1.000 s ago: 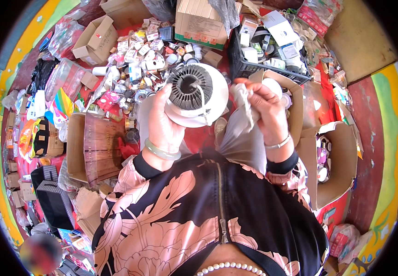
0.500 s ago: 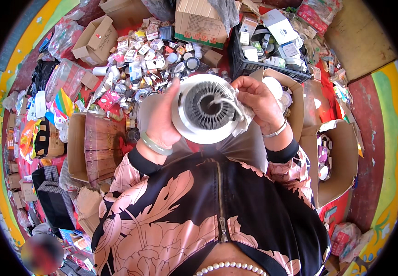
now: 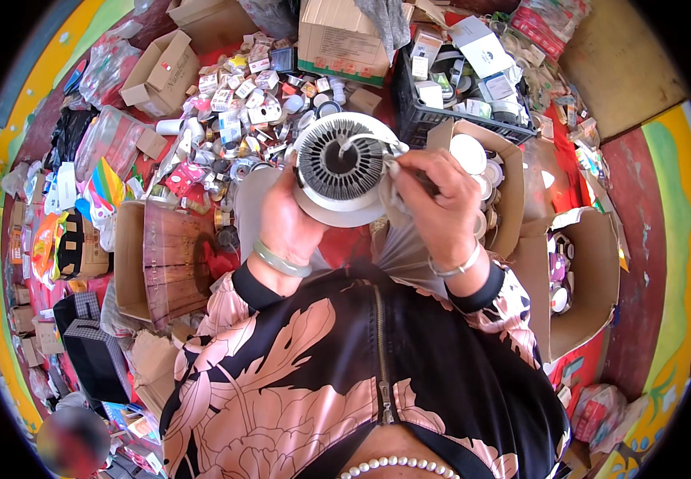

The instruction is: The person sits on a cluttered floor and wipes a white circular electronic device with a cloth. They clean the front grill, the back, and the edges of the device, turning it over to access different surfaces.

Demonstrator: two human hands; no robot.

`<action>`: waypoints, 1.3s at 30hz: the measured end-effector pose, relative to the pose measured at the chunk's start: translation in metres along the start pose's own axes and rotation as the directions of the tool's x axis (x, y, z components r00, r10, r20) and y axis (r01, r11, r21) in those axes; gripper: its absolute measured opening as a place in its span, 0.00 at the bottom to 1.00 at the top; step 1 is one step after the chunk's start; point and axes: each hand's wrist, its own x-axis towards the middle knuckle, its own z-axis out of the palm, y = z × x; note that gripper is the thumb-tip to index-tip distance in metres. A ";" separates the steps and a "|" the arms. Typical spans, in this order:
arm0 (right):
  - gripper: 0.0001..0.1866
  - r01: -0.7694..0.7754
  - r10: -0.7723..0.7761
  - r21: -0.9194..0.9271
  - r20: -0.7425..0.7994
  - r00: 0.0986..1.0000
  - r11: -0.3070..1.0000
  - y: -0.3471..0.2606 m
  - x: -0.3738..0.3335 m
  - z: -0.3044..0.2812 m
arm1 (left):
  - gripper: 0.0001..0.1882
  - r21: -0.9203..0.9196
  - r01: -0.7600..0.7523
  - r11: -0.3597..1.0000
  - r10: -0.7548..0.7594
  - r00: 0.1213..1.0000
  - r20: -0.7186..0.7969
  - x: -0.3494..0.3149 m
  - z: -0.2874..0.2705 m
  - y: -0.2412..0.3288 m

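Head view: the left hand (image 3: 285, 219) curls around a round, finned lamp (image 3: 347, 187), seemingly to steady it for the right hand (image 3: 445, 199), whose fingers pinch a cloth (image 3: 393, 199) at its edge.

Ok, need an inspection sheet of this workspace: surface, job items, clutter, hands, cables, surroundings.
Surface: red ground, visible in patches between things.
Job items: round finned fitting with pale rim, held up off the ground; crumpled pale cloth at its right side.
Clutter: heavy; heap of small boxes and round pieces ahead, black crate full of mixed items, open carton at right holding round items.
Hands: left hand grips the fitting; right hand pinches the cloth.
Cables: short white lead on the fitting, curving toward the right hand; far end unclear.
Surroundings: green and yellow painted band at right.
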 end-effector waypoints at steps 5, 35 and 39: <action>0.11 0.344 -0.354 -0.276 0.011 0.935 0.898 0.006 0.018 0.007 | 0.21 0.053 -0.074 0.996 0.076 0.997 -0.025 -0.004 0.019 -0.004; 0.11 0.260 -0.277 -0.160 -0.095 0.956 0.952 -0.006 -0.004 0.017 | 0.18 -0.080 -0.185 0.979 0.184 0.983 -0.015 -0.004 0.023 -0.005; 0.11 0.044 -0.040 0.060 -0.079 0.996 0.997 -0.012 0.002 0.009 | 0.19 -0.067 -0.194 0.979 0.195 0.981 0.012 -0.010 0.028 -0.009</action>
